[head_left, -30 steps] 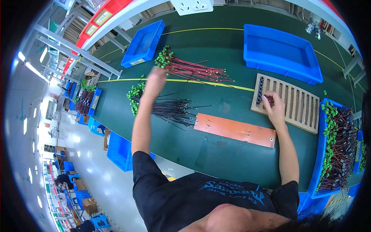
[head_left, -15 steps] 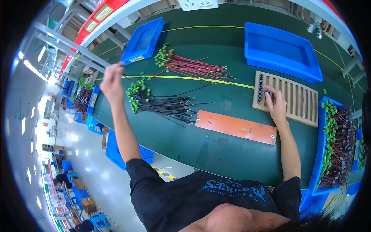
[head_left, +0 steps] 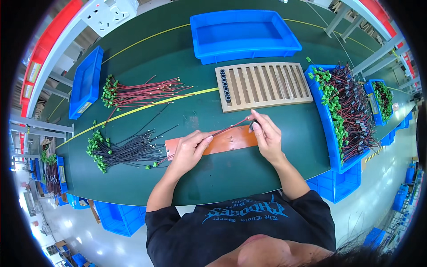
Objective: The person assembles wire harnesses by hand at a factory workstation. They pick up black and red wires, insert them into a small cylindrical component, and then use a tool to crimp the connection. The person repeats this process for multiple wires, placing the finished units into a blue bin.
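Observation:
Above the orange strip (head_left: 235,141), my left hand (head_left: 187,152) is closed around a red wire (head_left: 232,126) and a black wire running with it. Green plugs (head_left: 152,166) dangle behind that hand. My right hand (head_left: 269,139) pinches a small black cylinder (head_left: 252,126), close to the wires' free ends. Fingers partly hide this contact, so I cannot tell whether the wires pass through the cylinder. Beyond my hands lies a slotted wooden rack (head_left: 231,107), its leftmost slot holding a row of black rings (head_left: 226,87).
Red wires (head_left: 147,92) and black wires (head_left: 129,149) with green plugs lie in two bundles at left. A blue tray (head_left: 247,55) stands behind the rack, another blue tray (head_left: 84,84) at far left. At right, a blue bin (head_left: 326,133) is full of wired parts.
My left hand has come from the far left to the middle, bringing wires. My right hand has left the rack with a black cylinder. The view has swung right.

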Demonstrator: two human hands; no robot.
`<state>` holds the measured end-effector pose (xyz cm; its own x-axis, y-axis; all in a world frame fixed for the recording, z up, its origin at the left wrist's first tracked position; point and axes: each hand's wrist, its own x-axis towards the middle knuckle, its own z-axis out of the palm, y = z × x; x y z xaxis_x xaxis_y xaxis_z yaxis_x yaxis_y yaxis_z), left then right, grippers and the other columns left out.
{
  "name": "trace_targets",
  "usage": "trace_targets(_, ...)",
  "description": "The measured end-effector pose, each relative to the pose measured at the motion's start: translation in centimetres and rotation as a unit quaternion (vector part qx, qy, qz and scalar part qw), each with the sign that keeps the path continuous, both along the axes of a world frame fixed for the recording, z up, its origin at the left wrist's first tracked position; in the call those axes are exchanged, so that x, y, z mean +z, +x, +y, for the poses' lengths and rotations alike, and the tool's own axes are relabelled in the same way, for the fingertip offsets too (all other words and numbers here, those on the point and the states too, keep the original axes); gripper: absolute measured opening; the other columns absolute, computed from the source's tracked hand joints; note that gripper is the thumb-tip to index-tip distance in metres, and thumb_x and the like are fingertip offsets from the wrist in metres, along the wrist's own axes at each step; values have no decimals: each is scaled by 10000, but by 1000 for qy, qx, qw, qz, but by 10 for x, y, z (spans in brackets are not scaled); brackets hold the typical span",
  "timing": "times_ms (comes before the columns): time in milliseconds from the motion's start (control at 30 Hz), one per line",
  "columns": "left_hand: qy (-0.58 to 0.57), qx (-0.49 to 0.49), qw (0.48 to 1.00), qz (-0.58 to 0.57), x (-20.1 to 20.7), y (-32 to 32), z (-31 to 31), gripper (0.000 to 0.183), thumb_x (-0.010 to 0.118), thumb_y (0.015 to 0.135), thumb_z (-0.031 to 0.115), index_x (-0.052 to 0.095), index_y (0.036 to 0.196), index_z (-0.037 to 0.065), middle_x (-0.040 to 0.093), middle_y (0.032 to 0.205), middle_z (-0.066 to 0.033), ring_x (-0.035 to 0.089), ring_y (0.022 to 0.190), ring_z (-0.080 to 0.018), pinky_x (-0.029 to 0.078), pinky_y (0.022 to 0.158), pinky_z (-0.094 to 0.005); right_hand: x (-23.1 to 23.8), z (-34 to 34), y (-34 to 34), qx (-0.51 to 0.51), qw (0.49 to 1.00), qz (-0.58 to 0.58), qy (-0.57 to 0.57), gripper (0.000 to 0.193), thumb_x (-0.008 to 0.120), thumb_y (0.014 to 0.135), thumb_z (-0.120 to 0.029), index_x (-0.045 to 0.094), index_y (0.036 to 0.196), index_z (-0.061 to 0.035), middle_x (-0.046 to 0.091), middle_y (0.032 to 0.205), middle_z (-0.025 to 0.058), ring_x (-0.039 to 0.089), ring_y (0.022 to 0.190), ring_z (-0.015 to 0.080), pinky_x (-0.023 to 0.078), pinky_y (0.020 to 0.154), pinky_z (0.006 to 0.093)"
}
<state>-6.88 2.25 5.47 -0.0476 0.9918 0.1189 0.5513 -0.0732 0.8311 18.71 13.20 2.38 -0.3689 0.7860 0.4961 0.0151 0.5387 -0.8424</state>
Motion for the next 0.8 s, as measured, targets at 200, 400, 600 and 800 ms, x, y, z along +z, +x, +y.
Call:
trace_targets(200, -11, 9, 1000, 6, 0, 3, -3, 173, 697, 1015, 129, 744, 1075, -26, 655, 820, -142, 644, 711, -284, 509, 675, -383, -5, -3, -6, 12, 998, -47, 32, 353, 592, 1053, 33, 639, 1403, 45, 729, 1189, 160, 677, 884, 172, 562, 779, 292)
trace_targets(400, 20, 4, 1000, 5, 3, 10, -2, 168, 717, 1002, 101, 753, 1097, -33, 640, 793, -106, 598, 676, -199, 476, 633, -341, 1, -13, -12, 22, 994, -84, 63, 372, 682, 988, 20, 682, 1360, 21, 760, 1177, 164, 733, 1057, 279, 558, 945, 382)
trace_targets(600, 23, 7, 1000, -19, 3, 11, -2, 172, 715, 1006, 114, 756, 1100, -24, 649, 810, -106, 601, 677, -203, 481, 636, -343, 3, -14, -14, 27, 993, -87, 80, 364, 667, 993, 34, 675, 1356, 39, 759, 1180, 171, 728, 1044, 272, 562, 922, 366)
trace_targets(800, 14, -1, 1000, -24, 3, 13, -3, 171, 717, 1003, 112, 760, 1094, -26, 657, 818, -112, 617, 688, -220, 494, 649, -352, 2, -20, -17, 37, 995, -75, 47, 364, 663, 995, 34, 672, 1359, 39, 763, 1169, 166, 727, 1032, 265, 552, 921, 365)
